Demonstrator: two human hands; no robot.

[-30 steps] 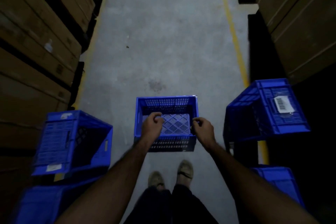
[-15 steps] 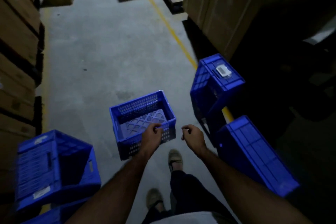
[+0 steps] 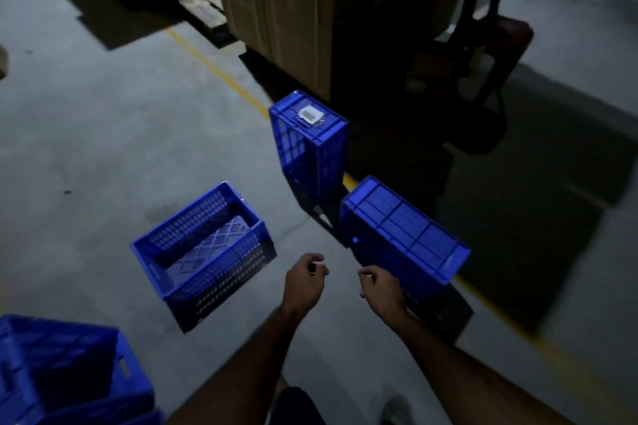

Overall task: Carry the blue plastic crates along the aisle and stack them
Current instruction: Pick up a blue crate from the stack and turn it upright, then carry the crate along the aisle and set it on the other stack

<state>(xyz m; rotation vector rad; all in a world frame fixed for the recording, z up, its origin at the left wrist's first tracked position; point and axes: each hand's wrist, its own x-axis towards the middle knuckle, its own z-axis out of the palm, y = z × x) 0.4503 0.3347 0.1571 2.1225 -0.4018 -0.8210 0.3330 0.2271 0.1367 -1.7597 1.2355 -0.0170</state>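
Left hand (image 3: 305, 274) is off the open crate (image 3: 193, 217), which sits on the floor. Both hands are empty, fingers loosely curled. Right hand (image 3: 378, 283) is nearer the overturned crate (image 3: 404, 228), right of the open crate, long axis slanting across the reach; probably the next pick. Farther right stands an upended crate (image 3: 310, 145).

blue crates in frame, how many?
4: open crate on floor, centre-left; labelled crate on its side, beyond it; ribbed crate tilted, at right; corner crate bottom-left, maybe more beneath.
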